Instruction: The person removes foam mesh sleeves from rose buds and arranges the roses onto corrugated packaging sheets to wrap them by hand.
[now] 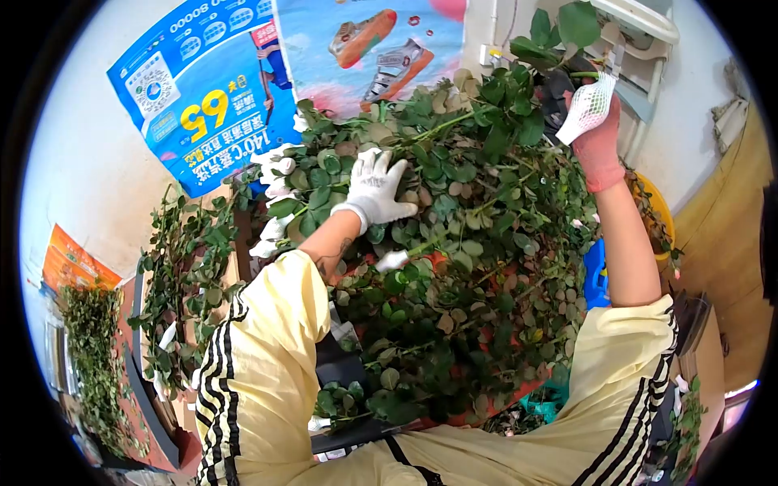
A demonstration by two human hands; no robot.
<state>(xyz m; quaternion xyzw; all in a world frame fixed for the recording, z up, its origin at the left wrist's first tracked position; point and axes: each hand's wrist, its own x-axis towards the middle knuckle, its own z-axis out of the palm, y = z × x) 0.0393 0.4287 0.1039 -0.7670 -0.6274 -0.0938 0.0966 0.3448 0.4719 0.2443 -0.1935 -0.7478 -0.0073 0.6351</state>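
My left hand (376, 189), in a white glove, lies with its fingers spread on a big heap of leafy green stems (454, 186). At the upper right my right hand (598, 146), in a pink glove, is raised with its fingers closed around a leafy stem, whose head is in a white mesh sleeve (587, 108). Several white-wrapped heads (275, 182) lie just left of my left hand. Below that hand, one white-wrapped head (392, 261) rests on the leaves.
Posters (211, 89) cover the back wall. A yellow tub (658, 215) and a blue object (596, 274) are at the right. More leafy stems (186, 283) lie at the left. A green plastic item (547, 398) sits near my lap.
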